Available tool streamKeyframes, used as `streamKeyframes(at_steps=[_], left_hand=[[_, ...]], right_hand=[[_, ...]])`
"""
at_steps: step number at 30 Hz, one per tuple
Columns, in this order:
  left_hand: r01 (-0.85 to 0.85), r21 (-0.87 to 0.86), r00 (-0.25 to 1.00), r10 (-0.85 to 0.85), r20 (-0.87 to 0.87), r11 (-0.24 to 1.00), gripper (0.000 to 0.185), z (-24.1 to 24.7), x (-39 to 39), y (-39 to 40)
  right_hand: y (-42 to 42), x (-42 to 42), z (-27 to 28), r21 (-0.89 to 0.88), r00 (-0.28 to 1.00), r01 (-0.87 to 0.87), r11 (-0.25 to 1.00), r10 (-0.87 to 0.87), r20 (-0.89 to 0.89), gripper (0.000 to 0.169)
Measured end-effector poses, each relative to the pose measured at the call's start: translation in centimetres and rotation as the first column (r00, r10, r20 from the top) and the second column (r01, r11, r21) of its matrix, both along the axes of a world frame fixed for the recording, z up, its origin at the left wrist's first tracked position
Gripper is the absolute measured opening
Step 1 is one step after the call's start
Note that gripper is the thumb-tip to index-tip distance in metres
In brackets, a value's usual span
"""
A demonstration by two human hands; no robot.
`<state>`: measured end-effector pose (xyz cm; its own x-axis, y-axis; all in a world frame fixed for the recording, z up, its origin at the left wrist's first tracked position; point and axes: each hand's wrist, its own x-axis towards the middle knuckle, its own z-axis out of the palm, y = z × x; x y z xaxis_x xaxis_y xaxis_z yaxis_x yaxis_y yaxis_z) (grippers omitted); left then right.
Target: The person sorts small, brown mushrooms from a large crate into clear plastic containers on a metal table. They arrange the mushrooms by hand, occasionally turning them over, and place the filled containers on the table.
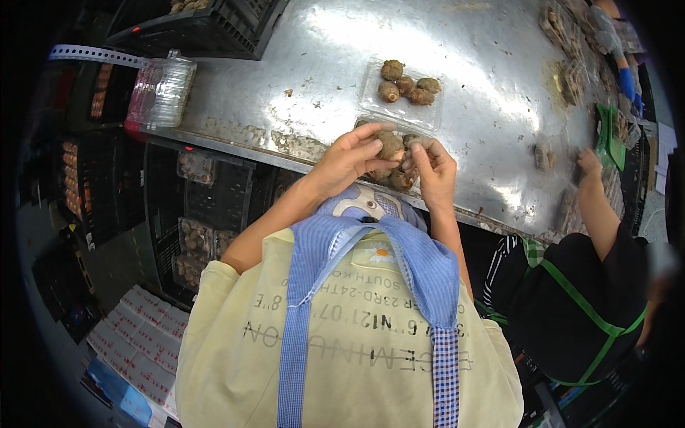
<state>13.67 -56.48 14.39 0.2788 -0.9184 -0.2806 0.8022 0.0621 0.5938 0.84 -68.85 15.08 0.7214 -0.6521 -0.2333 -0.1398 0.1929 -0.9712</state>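
Note:
My left hand (356,152) grips a brown, rough-skinned taro corm (391,146) between thumb and fingers. Close beside it, my right hand (431,166) has its thumb and fingers bent at the right side of the corms; whether it holds one is hidden. Under both hands, more taro corms (401,179) lie in a clear plastic tray at the near edge of the metal table. Just beyond stands an open clear plastic tray (369,104) with several corms (420,96) in it.
Nested clear clamshells (174,91) stand on the table's left edge, near a black crate (235,32). At right, a co-worker's arm (599,198) reaches over the steel table (497,107) among filled packs (572,83) and a green scale-like object (610,136). Crates with packs stand below left.

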Motion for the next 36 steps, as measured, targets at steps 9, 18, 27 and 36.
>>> streamKeyframes(at_steps=[9, 18, 27, 36], left_hand=[[-0.04, 0.086, 0.997, 0.046, -0.069, 0.995, 0.026, -1.3, 0.3, 0.1], [0.009, 0.061, 0.998, -0.005, -0.064, 0.998, 0.03, -1.5, 0.0, 0.1], [-0.096, 0.211, 0.995, 0.098, 0.0, 0.973, 0.033, -2.1, 1.1, 0.8], [-0.122, 0.192, 0.965, 0.072, 0.251, 0.974, 0.032, -0.5, 1.5, 0.0]], right_hand=[[-4.5, -3.7, -2.2, -0.8, 0.93, -0.055, 0.597, -0.261, -0.258, 0.021], [-2.2, 2.2, -0.4, -0.412, 0.947, -0.196, 0.89, 0.062, -0.315, 0.028], [-5.0, 8.7, -5.1, -0.788, 0.86, -0.443, 0.428, -0.046, -0.508, 0.044], [-2.4, 4.5, 1.3, -0.027, 0.912, -0.387, 0.922, 0.378, -0.161, 0.044]])
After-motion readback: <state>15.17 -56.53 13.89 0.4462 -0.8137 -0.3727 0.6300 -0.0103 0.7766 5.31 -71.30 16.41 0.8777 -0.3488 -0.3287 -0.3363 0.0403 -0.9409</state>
